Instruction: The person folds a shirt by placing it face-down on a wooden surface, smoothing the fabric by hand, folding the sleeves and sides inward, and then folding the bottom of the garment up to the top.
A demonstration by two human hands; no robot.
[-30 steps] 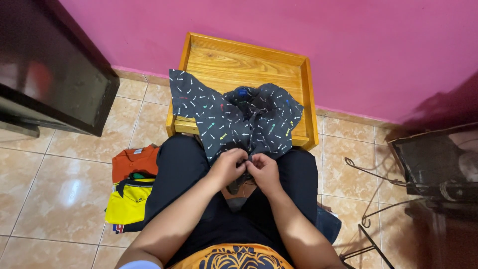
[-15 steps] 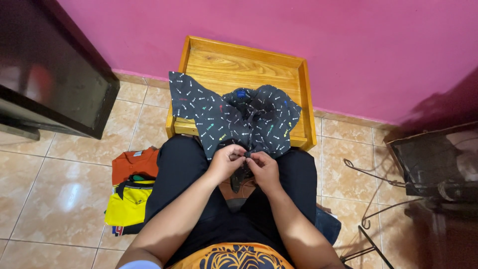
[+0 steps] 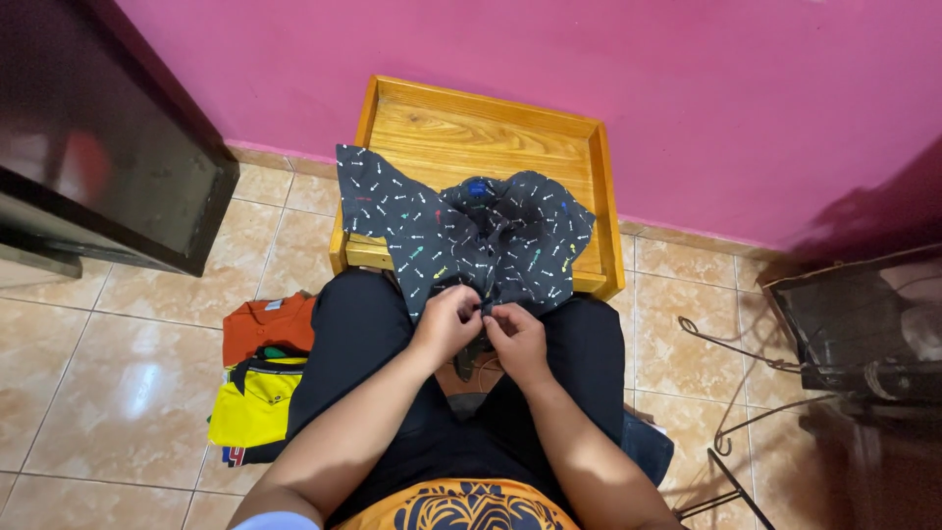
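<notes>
Partly, hands [image 3: 481, 324] hide shirt [image 3: 471, 236] edge.

Bare wooden tray [image 3: 461, 123] beyond; folded clothes [image 3: 257, 378] leftward.

Black shirt [image 3: 461, 236] with small coloured arrows, honey-brown tray [image 3: 491, 123], pink wall [image 3: 589, 59].

Rumpled dark patterned shirt [image 3: 471, 236], half on tray
</notes>
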